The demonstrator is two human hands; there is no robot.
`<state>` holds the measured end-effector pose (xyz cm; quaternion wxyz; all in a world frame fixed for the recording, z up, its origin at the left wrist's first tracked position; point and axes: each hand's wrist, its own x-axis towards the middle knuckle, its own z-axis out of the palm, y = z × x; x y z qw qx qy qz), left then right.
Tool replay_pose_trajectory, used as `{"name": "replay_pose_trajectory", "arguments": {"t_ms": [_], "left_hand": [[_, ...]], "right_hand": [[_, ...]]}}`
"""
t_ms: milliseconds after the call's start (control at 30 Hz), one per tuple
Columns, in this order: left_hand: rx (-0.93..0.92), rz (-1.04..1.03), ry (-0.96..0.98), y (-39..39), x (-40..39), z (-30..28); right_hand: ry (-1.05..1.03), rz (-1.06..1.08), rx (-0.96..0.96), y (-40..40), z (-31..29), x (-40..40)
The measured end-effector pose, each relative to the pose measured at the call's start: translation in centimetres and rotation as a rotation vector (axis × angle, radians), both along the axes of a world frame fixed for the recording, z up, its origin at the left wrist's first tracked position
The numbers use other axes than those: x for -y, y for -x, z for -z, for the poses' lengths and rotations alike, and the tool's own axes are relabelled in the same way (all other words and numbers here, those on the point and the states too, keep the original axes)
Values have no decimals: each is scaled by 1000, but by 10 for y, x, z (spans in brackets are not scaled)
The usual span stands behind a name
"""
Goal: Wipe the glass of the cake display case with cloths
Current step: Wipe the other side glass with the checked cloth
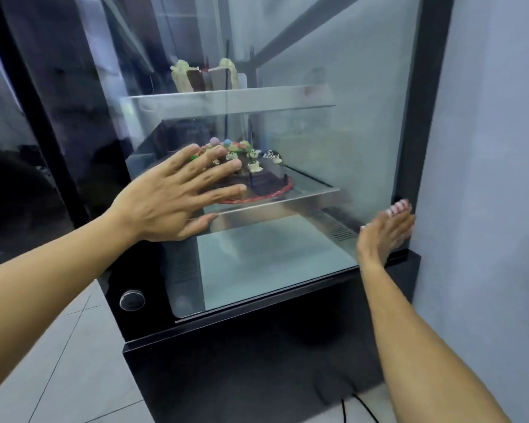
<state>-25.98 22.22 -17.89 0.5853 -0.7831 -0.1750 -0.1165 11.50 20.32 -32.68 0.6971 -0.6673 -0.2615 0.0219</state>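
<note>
Two hands: left (177,193) spread flat on glass (333,141); right (385,233) fingers straight at frame (422,117); one cake (257,175).

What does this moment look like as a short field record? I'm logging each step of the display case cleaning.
setting: black-framed cake display case beside a pale wall
glass: side pane, with reflections
left hand: fingers spread flat at the pane, holds nothing
right hand: fingers straight at the pane's right edge by the frame, holds nothing
cloths: none in view
upper shelf: tall cake slices
middle shelf: decorated chocolate cake on a red-rimmed board
below: round dial, cables on the tiled floor
</note>
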Motion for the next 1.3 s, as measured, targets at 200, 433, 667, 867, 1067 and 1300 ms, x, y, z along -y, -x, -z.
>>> {"name": "replay_pose_trajectory", "arguments": {"t_ms": [200, 433, 667, 867, 1067, 1300], "left_hand": [[17, 2, -17, 0, 2, 2], [29, 29, -19, -1, 3, 2], [46, 35, 0, -1, 1, 2], [47, 45, 14, -2, 2, 2], [45, 64, -11, -1, 2, 2], [22, 96, -25, -55, 3, -1]], "right_hand": [[-43, -166, 886, 184, 57, 13], [-117, 82, 378, 22, -45, -16], [-28, 76, 115, 146, 32, 0], [-176, 119, 737, 50, -85, -21], [-101, 69, -82, -11, -12, -16], [-69, 32, 356, 147, 27, -6]]}}
